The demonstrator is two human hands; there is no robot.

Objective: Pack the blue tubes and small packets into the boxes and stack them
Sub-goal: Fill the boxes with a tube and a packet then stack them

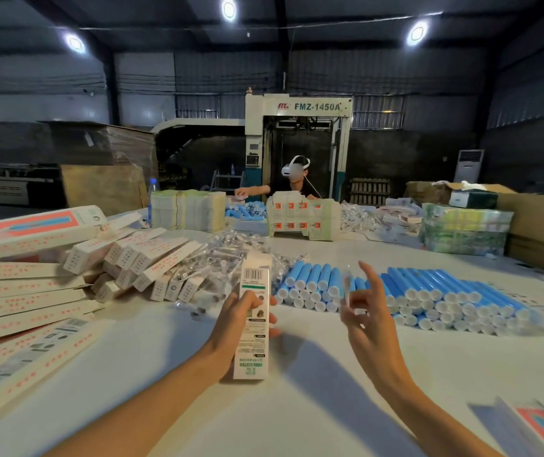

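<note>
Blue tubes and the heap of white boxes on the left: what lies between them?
A heap of clear small packets, seen in the head view; the left hand holds a box in front of it.

The tall white cardboard box in the left hand carries a black barcode, a green band and green lettering at its near end. The thin plastic packet in the right hand is clear. On the white desk, the round plastic tubes at right are sky blue with white caps. The piled long cardboard boxes at left are white with red print; the big flat box atop them shows a salmon-pink frame round a blue bar. Far off, one stack of flat cartons is pale yellow-green, and a second carton stack is white with orange-red squares.
</note>
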